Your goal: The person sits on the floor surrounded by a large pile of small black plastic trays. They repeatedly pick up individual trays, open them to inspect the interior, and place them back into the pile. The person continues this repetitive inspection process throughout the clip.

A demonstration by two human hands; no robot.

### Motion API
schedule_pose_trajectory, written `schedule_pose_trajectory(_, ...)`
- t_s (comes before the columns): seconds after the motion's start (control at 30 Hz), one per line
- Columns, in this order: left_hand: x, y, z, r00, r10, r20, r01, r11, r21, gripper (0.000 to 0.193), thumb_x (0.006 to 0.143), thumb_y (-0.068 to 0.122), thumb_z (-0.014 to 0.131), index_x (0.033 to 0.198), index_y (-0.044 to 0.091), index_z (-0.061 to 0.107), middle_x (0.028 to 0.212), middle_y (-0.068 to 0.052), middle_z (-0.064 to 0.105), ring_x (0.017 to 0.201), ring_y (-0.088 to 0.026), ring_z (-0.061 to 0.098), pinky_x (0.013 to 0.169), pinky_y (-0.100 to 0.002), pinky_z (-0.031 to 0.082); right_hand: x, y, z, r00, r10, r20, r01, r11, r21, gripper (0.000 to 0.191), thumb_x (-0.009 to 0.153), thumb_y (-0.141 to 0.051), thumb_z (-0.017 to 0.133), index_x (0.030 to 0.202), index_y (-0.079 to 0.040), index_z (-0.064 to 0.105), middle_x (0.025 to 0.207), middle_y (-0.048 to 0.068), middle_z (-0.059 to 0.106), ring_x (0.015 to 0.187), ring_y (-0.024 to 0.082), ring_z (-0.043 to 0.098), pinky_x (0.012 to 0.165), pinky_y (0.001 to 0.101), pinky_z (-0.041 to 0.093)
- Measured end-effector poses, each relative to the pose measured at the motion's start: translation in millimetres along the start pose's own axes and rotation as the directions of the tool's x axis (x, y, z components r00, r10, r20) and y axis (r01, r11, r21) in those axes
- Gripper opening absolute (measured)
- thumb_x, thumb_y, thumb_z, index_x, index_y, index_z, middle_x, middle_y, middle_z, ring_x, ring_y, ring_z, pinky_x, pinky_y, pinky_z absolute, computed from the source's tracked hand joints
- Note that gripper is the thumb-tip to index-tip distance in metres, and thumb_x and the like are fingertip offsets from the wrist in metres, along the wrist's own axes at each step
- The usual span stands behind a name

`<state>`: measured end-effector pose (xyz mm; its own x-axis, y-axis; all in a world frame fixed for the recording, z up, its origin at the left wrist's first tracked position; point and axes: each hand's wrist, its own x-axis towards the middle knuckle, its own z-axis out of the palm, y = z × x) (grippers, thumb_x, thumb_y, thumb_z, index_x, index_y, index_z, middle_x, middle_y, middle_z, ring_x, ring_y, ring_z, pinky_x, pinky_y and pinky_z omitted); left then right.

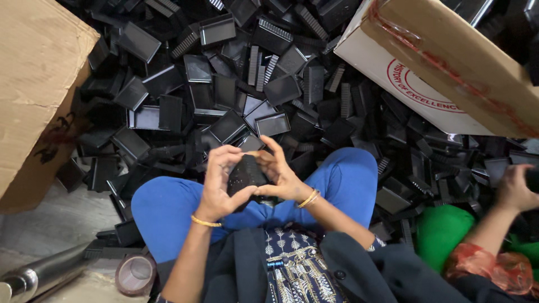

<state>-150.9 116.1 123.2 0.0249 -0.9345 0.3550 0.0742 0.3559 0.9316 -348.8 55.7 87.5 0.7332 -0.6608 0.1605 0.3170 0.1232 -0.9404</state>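
Both my hands hold one black plastic part (pixel 245 175) just above my blue-clad knees (pixel 168 207). My left hand (pixel 220 182) grips its left side, with the thumb underneath and the fingers curled over the top. My right hand (pixel 279 171) clasps the right side, its fingers pressing on the upper edge. The part is rectangular with a dotted or ribbed face, and my fingers hide much of it. A gold bangle sits on each wrist.
A big heap of black plastic trays and ribbed parts (pixel 241 84) covers the floor ahead. Cardboard boxes stand at the left (pixel 33 84) and upper right (pixel 443 62). A tape roll (pixel 133 274) and a steel bottle (pixel 45 275) lie lower left. Another person's hand (pixel 514 188) reaches into the heap at right.
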Motion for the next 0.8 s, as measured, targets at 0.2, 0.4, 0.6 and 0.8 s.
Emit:
schedule_pose_trajectory(0.2,-3.2,6.4,3.7,0.993,0.097,-0.069,-0.078,0.967,0.241,0.047,0.075,0.006,0.089,0.111,0.004,0.058,0.132,-0.014,0.054,0.126,-0.026,0.059,0.106,-0.037,0.052,-7.4,-18.0,-1.7,0.998,-0.036,-0.059,0.039,0.998,0.05,0.125,0.085,-0.006,0.087,0.168,-0.019,-0.005,0.159,0.018,0.047,0.152,0.029,0.044,0.129,0.0465,0.034)
schedule_pose_trajectory(0.4,-6.3,17.9,5.9,0.998,0.03,-0.048,-0.031,1.0,-0.002,0.042,0.079,0.002,0.085,0.112,0.002,0.06,0.134,-0.015,0.053,0.131,-0.028,0.057,0.108,-0.038,0.053,-4.2,-35.4,6.4,0.999,0.003,-0.036,-0.002,1.0,0.024,0.124,0.082,-0.005,0.088,0.17,-0.013,0.001,0.158,0.016,0.048,0.151,0.026,0.043,0.131,0.0449,0.03)
schedule_pose_trajectory(0.6,-7.3,17.8,3.2,0.997,-0.008,-0.077,-0.001,0.992,-0.127,0.037,0.081,0.0,0.084,0.111,0.002,0.062,0.131,-0.014,0.058,0.129,-0.027,0.06,0.111,-0.039,0.051,-4.3,-38.0,6.2,0.996,0.078,-0.037,-0.074,0.991,0.11,0.124,0.082,-0.004,0.088,0.169,-0.014,0.0,0.157,0.015,0.05,0.15,0.026,0.045,0.13,0.0442,0.031)
schedule_pose_trajectory(0.8,-2.6,24.3,7.8,0.998,0.046,0.042,-0.055,0.96,0.274,0.049,0.079,0.014,0.088,0.12,0.004,0.063,0.142,-0.014,0.058,0.13,-0.035,0.062,0.11,-0.041,0.051,-6.2,-17.8,4.7,0.972,0.131,-0.197,-0.083,0.969,0.234,0.115,0.082,-0.002,0.081,0.171,-0.011,0.009,0.151,0.019,0.054,0.14,0.032,0.05,0.119,0.0483,0.036)
